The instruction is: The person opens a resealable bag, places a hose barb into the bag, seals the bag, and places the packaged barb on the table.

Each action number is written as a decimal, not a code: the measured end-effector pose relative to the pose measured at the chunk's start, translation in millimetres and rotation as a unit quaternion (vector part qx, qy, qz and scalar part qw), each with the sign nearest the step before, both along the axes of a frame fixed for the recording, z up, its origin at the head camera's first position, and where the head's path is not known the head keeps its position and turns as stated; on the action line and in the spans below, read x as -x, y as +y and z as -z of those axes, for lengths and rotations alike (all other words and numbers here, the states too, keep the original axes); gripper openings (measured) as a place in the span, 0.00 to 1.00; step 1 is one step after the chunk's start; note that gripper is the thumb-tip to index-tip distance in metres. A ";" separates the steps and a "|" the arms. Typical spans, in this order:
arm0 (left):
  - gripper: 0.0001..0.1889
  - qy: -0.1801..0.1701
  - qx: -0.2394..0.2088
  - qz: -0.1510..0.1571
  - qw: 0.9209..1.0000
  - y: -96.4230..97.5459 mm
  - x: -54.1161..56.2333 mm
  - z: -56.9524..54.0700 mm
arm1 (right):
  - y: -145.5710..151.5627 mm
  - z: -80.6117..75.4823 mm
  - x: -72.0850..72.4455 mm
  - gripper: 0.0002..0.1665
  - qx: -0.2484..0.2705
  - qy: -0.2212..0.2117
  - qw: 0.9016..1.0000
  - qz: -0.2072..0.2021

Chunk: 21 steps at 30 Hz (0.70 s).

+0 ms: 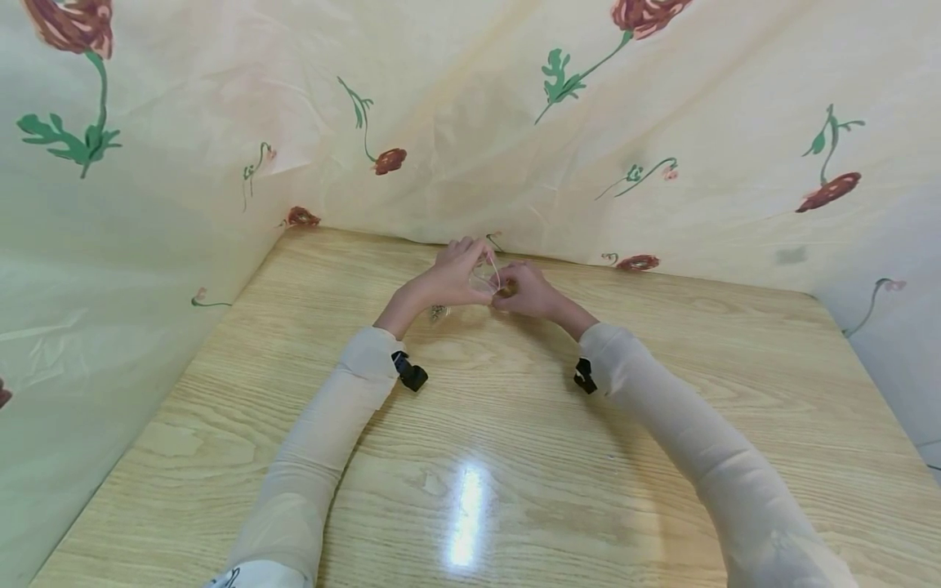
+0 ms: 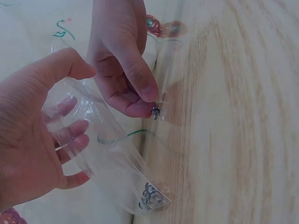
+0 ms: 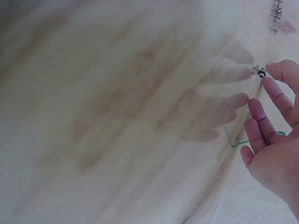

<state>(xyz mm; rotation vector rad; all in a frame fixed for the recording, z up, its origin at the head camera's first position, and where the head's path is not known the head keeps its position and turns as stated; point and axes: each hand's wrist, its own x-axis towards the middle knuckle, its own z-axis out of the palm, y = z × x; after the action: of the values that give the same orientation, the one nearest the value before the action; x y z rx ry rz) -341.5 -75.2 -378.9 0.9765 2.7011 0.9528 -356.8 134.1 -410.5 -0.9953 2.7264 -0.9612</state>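
My left hand (image 1: 456,275) holds a clear plastic bag (image 2: 107,140), its curled fingers partly seen through the film. Several small metal screw-like fittings (image 2: 152,196) lie together in the bag's lower corner, which hangs near the tabletop. Close beside it, my right hand (image 1: 528,291) pinches one small metal fitting (image 2: 155,112) between thumb and index finger. That piece has a dark ring and a narrow stem, and it is apart from those in the bag. In the right wrist view the pinched fitting (image 3: 260,73) shows at the fingertips, the other fingers loosely bent.
Both hands are over the far edge of a wood-grain table (image 1: 515,425). Right behind them hangs a flower-patterned cloth (image 1: 478,122), which also runs along the left side. Black straps (image 1: 409,371) sit at the sleeve cuffs.
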 end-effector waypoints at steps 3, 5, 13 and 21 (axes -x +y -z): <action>0.26 -0.003 0.001 -0.001 1.000 0.0 0.2 0.2 | -1.8 -0.4 -0.7 0.11 -0.004 0.008 1.000 -0.001; 0.26 -0.004 0.001 -0.002 1.000 0.1 0.1 0.1 | -2.7 -0.4 -1.0 0.12 -0.004 0.016 1.000 -0.003; 0.26 -0.006 -0.003 -0.001 1.000 0.5 -1.0 -0.4 | -4.0 4.0 3.2 0.09 -0.008 0.030 0.999 -0.010; 0.26 -0.004 -0.001 -0.001 1.000 0.3 -0.5 -1.0 | -5.5 3.8 3.8 0.08 -0.017 0.028 0.999 -0.015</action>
<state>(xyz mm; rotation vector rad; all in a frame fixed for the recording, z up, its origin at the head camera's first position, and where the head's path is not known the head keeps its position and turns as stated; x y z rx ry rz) -341.0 -74.9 -377.9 0.9690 2.6959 0.9589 -360.5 128.6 -414.3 -1.0694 2.7547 -0.8914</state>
